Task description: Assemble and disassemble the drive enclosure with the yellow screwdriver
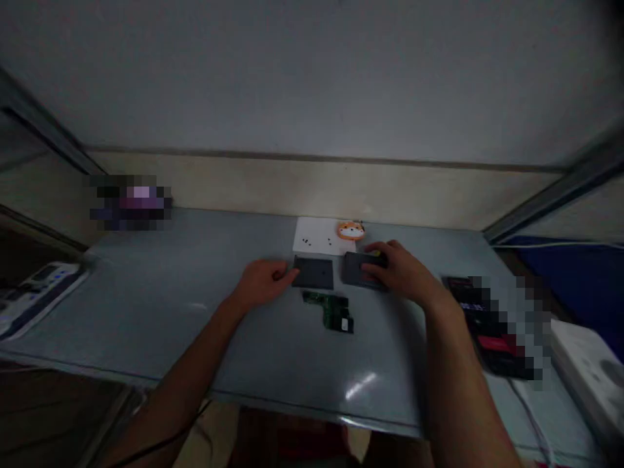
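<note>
Fingers (390,247) of R hand (407,273) pinch the box (353,270), thumb lying across its top. L hand (260,283): fingers curled, thumb at L edge of the plate (313,273); can't tell if they pinch it. Plate lies flat, L of box; PCB (333,313) nearer the wearer, approx. below plate. Behind: white sheet (316,227) w/ small dark bits (305,241).

Forearms (197,356) reach forward, left hand (262,283) curled, right hand (397,270) clasping
</note>
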A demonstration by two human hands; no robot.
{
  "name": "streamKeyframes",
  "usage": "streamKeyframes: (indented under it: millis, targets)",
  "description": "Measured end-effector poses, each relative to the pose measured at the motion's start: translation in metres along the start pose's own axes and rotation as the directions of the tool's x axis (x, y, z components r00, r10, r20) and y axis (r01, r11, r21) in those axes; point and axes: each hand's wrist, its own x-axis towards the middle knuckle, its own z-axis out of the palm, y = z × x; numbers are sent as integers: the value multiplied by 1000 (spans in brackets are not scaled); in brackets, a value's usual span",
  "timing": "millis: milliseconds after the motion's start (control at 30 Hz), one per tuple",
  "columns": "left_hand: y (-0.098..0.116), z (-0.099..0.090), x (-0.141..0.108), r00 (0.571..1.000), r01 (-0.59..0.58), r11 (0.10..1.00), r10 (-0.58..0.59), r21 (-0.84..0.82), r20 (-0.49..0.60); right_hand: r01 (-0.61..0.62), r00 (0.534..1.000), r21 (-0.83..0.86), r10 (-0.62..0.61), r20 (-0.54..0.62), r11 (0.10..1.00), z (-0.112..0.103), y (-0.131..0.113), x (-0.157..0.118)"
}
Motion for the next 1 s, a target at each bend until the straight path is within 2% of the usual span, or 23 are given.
streamKeyframes:
  millis: [100,200,267,367,467,600,733,867,1000]
  targets:
    - [3,-2,0,1000,1,1000,-1,-31,-11,29,996,24,-27,-83,999,-10,-18,-8]
    - [7,-5,1,1000,12,997,-13,-73,-9,102,990,67,-95,-103,993,-9,-41,-34]
    - [9,-5,1,1000,20,994,-21,-104,-4,160,985,85,-153,-85,983,2,-55,-59]
    - [9,-5,1,1000,24,989,-26,-144,-10,178,980,55,-172,-100,982,25,-68,-92]
    - [7,-3,1,999,18,987,-23,-159,-30,185,983,10,-184,-24,983,45,-69,-106]
    - [4,-2,0,999,18,987,-25,-158,-42,197,980,-4,-197,40,980,50,-66,-103]
    - [5,-3,0,999,10,987,-18,-160,-47,240,970,-9,-240,49,971,35,-69,-94]
    - [2,-1,1,995,44,986,-57,-163,-76,285,957,-74,-288,-43,956,15,-80,-66]
    - [-1,2,3,995,63,987,-74,-148,-73,312,949,-139,-316,-3,940,12,-89,-31]
